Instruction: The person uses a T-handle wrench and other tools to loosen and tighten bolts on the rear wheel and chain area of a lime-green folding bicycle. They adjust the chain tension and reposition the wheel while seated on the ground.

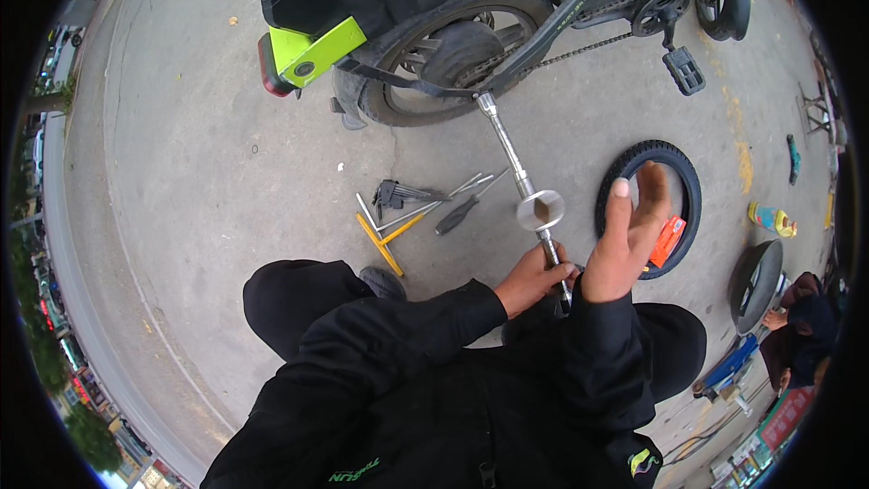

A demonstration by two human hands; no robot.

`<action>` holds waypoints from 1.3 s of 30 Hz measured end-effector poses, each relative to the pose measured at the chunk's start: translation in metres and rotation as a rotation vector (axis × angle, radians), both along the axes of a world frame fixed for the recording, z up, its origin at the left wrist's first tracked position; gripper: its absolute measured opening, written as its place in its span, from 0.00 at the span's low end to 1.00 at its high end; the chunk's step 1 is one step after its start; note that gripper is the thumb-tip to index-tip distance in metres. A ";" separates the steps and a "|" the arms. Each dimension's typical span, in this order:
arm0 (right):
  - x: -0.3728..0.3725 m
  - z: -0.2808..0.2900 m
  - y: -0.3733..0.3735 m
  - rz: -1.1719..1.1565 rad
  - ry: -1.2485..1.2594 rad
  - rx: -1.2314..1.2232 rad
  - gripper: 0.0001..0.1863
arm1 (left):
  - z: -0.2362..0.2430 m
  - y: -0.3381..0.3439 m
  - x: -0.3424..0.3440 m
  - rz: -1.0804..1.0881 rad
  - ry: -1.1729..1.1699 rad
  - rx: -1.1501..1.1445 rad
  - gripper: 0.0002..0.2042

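A long steel wrench [529,195] is held out over the pavement, its far socket end set against the axle at the hub of the rear wheel [453,54] of a green and black bike [312,50], its shaft running down and to the right toward the person. A hexagonal socket head juts up from the shaft about two thirds of the way along. The near end of the shaft is gripped by the left hand [532,279], whose fingers are closed around it just below that head. The right hand [632,231] is raised beside the wrench, open, with fingers spread and palm turned toward the left; nothing is held in it and the wrench is not touched by it. Behind the right hand a loose tyre [650,208] is laid flat on the concrete ground [208,172], with an orange box [668,240] seen inside its ring. Left of the wrench a cluster of tools is spread on the ground: a yellow bar [380,244], a set of hex keys [398,192] and a screwdriver [457,215]. The bike's chain and a pedal [685,70] are seen to the upper right. At the right rim another person [801,326] is crouched beside a second tyre [756,285].
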State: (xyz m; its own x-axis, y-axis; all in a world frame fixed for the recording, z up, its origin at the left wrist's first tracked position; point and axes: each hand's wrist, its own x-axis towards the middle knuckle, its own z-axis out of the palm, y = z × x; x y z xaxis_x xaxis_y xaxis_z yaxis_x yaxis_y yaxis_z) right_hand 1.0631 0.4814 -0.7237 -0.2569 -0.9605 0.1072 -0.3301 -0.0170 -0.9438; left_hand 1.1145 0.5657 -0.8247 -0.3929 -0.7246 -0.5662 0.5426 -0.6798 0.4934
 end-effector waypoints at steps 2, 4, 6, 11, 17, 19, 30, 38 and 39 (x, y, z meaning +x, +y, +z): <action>-0.003 -0.013 -0.003 -0.012 0.041 0.149 0.32 | -0.008 0.005 -0.005 0.002 -0.052 -0.001 0.09; -0.001 -0.026 -0.005 0.054 -0.058 0.306 0.30 | -0.018 0.012 -0.010 -0.053 -0.143 -0.081 0.11; -0.004 -0.035 -0.005 0.211 -0.118 0.505 0.29 | -0.028 0.021 -0.016 -0.147 -0.273 -0.238 0.14; -0.011 -0.055 -0.004 0.170 -0.188 0.543 0.26 | -0.040 0.029 -0.030 -0.265 -0.399 -0.390 0.21; -0.018 -0.069 -0.013 0.075 -0.016 0.279 0.25 | -0.051 -0.031 -0.005 -0.519 0.024 0.004 0.17; -0.017 -0.068 -0.012 0.048 -0.009 0.213 0.26 | -0.055 -0.050 -0.003 -0.507 0.057 -0.001 0.15; -0.034 -0.053 -0.002 0.233 0.078 0.359 0.27 | -0.100 -0.090 0.003 -0.374 0.090 -0.152 0.17; -0.007 -0.065 -0.009 0.376 0.078 0.408 0.26 | -0.108 -0.078 0.002 -0.529 -0.103 -0.192 0.16; 0.000 -0.070 -0.014 0.363 0.105 0.408 0.26 | -0.113 -0.074 -0.003 -0.576 -0.157 -0.214 0.16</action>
State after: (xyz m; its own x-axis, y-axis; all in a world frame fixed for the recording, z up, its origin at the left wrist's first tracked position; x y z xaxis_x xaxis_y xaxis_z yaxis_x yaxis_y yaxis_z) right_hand 1.0627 0.4673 -0.7937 0.0906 -0.9544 -0.2846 -0.4637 0.2124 -0.8601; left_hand 1.1119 0.4913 -0.9375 -0.6776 -0.5248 -0.5153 0.0286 -0.7189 0.6945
